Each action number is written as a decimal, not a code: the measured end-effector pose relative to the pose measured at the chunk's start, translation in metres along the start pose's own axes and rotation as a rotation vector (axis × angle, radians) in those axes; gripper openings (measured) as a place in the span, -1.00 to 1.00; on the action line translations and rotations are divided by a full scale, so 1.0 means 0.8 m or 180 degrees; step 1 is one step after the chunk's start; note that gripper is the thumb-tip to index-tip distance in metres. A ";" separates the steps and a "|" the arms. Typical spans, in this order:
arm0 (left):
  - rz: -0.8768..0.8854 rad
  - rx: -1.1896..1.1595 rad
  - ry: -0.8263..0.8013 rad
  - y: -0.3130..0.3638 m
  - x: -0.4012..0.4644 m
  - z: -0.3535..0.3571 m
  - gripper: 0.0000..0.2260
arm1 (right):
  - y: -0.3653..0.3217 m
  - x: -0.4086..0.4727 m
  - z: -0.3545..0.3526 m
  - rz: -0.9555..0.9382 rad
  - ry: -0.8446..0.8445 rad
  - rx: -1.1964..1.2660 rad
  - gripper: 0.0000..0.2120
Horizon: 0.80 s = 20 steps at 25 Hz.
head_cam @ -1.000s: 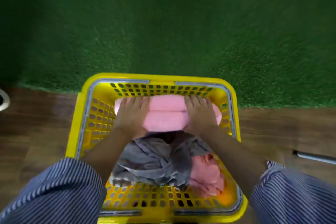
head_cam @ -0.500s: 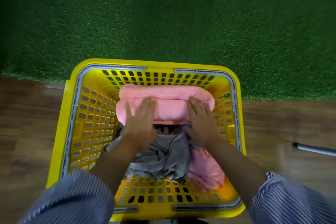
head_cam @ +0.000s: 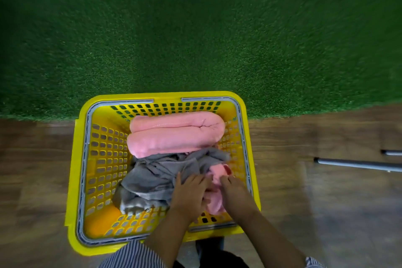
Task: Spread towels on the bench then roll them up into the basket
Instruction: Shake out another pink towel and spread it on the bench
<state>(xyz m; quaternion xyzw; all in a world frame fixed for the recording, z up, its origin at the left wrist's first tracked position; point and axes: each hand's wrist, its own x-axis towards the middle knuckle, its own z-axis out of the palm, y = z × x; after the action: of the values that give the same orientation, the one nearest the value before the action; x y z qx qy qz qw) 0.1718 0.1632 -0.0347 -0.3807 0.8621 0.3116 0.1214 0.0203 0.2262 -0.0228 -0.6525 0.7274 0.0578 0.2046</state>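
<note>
A yellow plastic basket (head_cam: pixel 75 172) stands on the wooden floor against the green bench (head_cam: pixel 195 28). Two rolled pink towels (head_cam: pixel 174 135) lie side by side at the basket's far end. A crumpled grey towel (head_cam: pixel 152 178) fills the middle. Beside it on the right lies a loose pink towel (head_cam: pixel 217 171), partly hidden by my hands. My left hand (head_cam: pixel 189 193) rests on the seam between the grey and pink cloth, fingers extended. My right hand (head_cam: pixel 233 189) touches the loose pink towel; its fingertips are tucked into the fabric, so any hold is hidden.
The bench top is covered in green artificial turf and spans the whole upper view. Two grey metal bars (head_cam: pixel 356 164) lie on the floor at the right. My striped sleeves show at the bottom edge.
Both hands have left the rolled pink towels at the far end and moved back to the loose pink towel at the basket's near right. The view has pulled back from the basket.
</note>
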 end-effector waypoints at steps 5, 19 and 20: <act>-0.0236 -0.0545 0.0588 0.037 -0.026 -0.106 -0.36 | -0.023 -0.014 -0.129 -0.0375 0.0500 0.0281 -0.54; 0.0302 -0.0871 0.1632 0.199 -0.202 -0.564 -0.69 | -0.120 -0.099 -0.639 -0.1044 0.1853 -0.0199 -0.83; 0.0365 -0.0862 0.1737 0.206 -0.219 -0.593 -0.70 | -0.129 -0.106 -0.671 -0.1009 0.1885 -0.0275 -0.75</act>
<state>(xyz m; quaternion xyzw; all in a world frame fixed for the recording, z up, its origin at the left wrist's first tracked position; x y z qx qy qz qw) 0.1837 0.0512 0.4849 -0.4137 0.8336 0.3162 -0.1842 0.0069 0.1015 0.5161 -0.7540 0.6416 -0.1360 -0.0369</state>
